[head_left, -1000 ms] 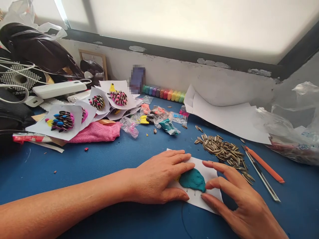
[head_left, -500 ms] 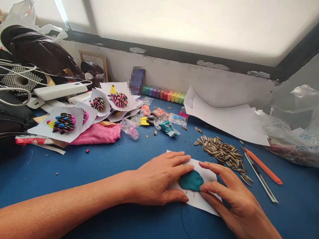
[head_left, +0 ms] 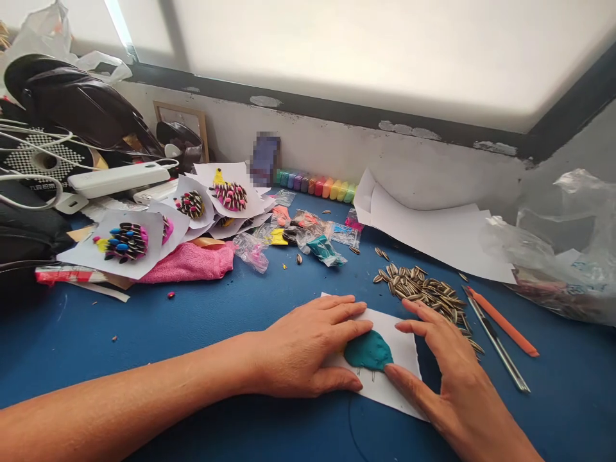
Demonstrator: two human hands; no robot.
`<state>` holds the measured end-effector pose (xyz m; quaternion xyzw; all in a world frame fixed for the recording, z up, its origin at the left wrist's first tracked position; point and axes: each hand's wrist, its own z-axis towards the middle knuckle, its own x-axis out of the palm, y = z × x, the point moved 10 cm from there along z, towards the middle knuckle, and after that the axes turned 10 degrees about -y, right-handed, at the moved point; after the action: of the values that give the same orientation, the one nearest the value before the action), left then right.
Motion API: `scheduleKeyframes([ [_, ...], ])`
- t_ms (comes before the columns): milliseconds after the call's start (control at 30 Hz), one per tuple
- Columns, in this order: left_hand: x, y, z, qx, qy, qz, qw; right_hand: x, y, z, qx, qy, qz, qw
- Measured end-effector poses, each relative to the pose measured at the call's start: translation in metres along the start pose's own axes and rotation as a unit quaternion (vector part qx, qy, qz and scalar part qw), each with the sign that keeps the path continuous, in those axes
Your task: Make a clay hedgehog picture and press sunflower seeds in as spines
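- We're resting L hand (head_left: 312,353) flat on wht paper (head_left: 399,396), gripping 0.
- We're holding R hand (head_left: 455,372) wide open, empty, thumb touching 4 o'clock edge of smooth-ish teal clay (head_left: 368,351).
- Clay's lying rounded on paper, view's 5 o'clock.

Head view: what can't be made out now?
Head view: left part of the white paper, hidden by the left hand.
Head view: forearm behind the right hand, cut off by the bottom edge.
Head view: dark blue object by the wall, blurred by pixelation.
Head view: right end of plastic bag, cut off by right edge.
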<state>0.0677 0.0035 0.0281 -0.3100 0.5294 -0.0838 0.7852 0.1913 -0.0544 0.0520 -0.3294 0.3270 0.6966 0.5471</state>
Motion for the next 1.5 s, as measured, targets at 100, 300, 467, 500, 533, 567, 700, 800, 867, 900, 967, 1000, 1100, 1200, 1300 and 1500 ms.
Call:
scheduleKeyframes([
  [100, 0.000, -0.001, 0.000, 0.006, -0.002, 0.001, 1.000, 0.003, 0.000, -0.002, 0.006, 0.002, 0.002, 1.000],
  [300, -0.002, -0.002, -0.001, 0.015, -0.013, -0.003, 1.000, -0.014, 0.002, 0.005, 0.027, -0.030, 0.025, 0.999],
  [467, -0.001, -0.001, 0.000, 0.018, -0.009, -0.001, 1.000, -0.033, 0.023, 0.002, -0.078, -0.063, 0.050, 0.994],
  [500, -0.001, -0.001, 0.000, 0.017, -0.010, -0.002, 1.000, -0.035, 0.030, -0.002, -0.110, -0.066, 0.053, 0.990],
  [533, -0.001, -0.001, 0.000, 0.016, -0.012, -0.004, 1.000, -0.036, 0.035, -0.006, -0.140, -0.065, 0.052, 0.987],
  [567, -0.001, 0.000, 0.000, 0.015, -0.013, -0.005, 1.000, -0.037, 0.040, -0.010, -0.163, -0.062, 0.048, 0.984],
  [700, 0.000, -0.001, 0.000, 0.017, -0.018, -0.007, 1.000, -0.032, 0.049, -0.021, -0.218, -0.033, 0.009, 0.975],
  [800, 0.000, -0.001, 0.000, 0.013, -0.014, -0.004, 1.000, -0.028, 0.051, -0.022, -0.228, -0.021, -0.007, 0.973],
  [867, 0.000, -0.001, 0.000, 0.010, -0.009, 0.000, 1.000, -0.030, 0.052, -0.020, -0.230, -0.034, -0.004, 0.973],
  [900, 0.000, -0.001, 0.000, 0.009, -0.008, 0.001, 1.000, -0.030, 0.052, -0.018, -0.229, -0.041, -0.003, 0.972],
  [967, -0.001, -0.001, 0.000, 0.009, -0.008, -0.001, 1.000, -0.032, 0.053, -0.017, -0.228, -0.049, 0.003, 0.972],
  [1000, -0.001, -0.001, 0.000, 0.010, -0.009, -0.003, 1.000, -0.033, 0.052, -0.017, -0.225, -0.048, 0.010, 0.973],
  [1100, -0.002, 0.000, 0.000, 0.013, -0.015, -0.009, 1.000, -0.033, 0.046, -0.017, -0.202, -0.035, 0.036, 0.978],
  [1200, -0.002, 0.000, 0.000, 0.015, -0.020, -0.011, 1.000, -0.029, 0.042, -0.018, -0.190, -0.022, 0.034, 0.981],
  [1300, -0.001, 0.001, 0.000, 0.014, -0.020, -0.007, 1.000, -0.024, 0.046, -0.018, -0.209, -0.019, 0.007, 0.978],
  [1500, 0.001, 0.001, 0.000, 0.015, -0.011, -0.002, 1.000, -0.023, 0.052, -0.016, -0.216, -0.023, 0.005, 0.976],
])
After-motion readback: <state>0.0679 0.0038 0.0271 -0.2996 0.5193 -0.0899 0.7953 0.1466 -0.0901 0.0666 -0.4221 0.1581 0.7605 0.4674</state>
